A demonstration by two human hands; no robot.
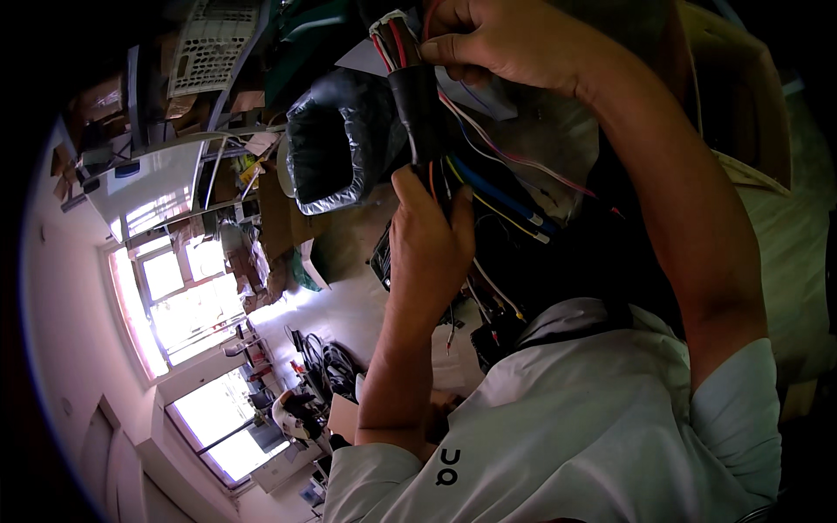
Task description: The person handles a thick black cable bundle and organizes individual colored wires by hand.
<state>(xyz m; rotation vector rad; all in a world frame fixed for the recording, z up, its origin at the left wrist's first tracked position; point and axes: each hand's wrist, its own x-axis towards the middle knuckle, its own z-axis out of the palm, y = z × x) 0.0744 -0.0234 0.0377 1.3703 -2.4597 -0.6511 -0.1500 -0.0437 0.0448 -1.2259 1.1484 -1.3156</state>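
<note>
A thick wire bundle in a black sleeve (413, 109) runs up and down at the upper middle. My left hand (432, 235) is closed round its lower part, thumb and fingers on opposite sides. Out of the sleeve's upper end come red and brown wires (397, 45). There my right hand (493, 44) has its thumb and fingers pinched together beside the bundle, with a thin red wire (427, 19) at the fingertips. Blue and yellow wires (506, 205) with bare-looking tips fan out right of my left hand. Thinner pink and white wires (523, 161) trail behind.
A bin lined with a dark plastic bag (353, 166) stands left of the bundle. Open cardboard boxes (741, 105) are at the right. Shelving with a white crate (212, 48) is at upper left. Black cable coils (336, 366) lie on the floor, near another person (292, 417).
</note>
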